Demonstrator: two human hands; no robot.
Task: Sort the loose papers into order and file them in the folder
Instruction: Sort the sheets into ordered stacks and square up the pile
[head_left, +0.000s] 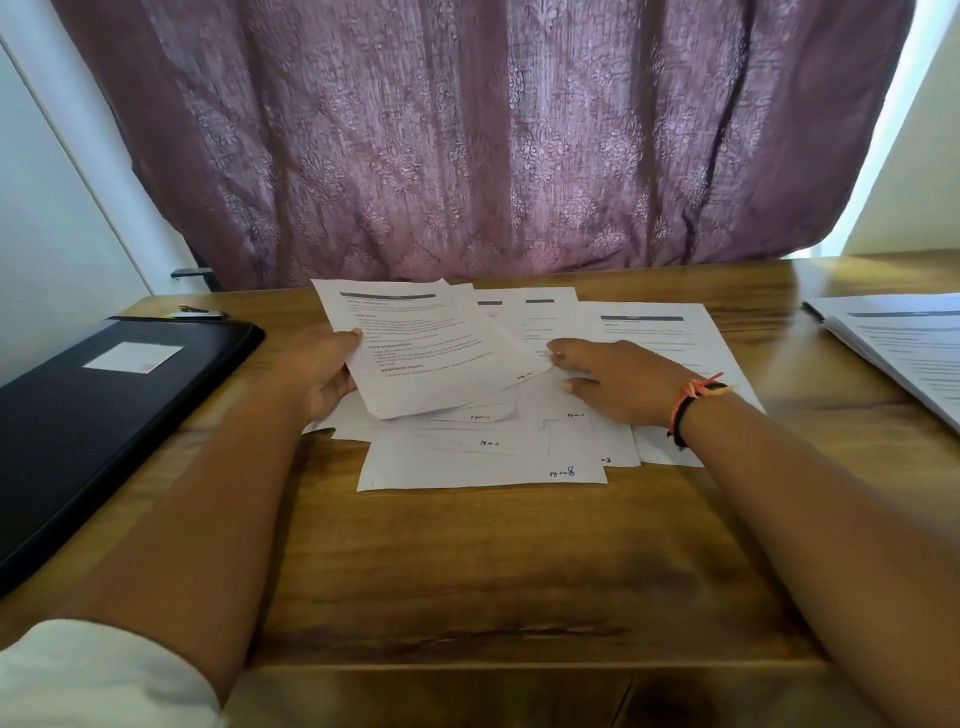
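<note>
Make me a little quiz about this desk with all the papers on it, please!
1. True or false: the black folder lies open.
2. Fill the gap: the right hand rests flat on the spread-out ____.
3. Which one holds up a sheet? A) left hand B) right hand C) neither

Key: 1 false, it is closed. 2 papers. 3 A.

At centre frame, the left hand (324, 376) grips a printed sheet (431, 348) above scattered papers (483, 457) on a wooden counter (467, 571); the right hand (618, 382) rests flat on them. A black folder (104, 415) lies at left.
</note>
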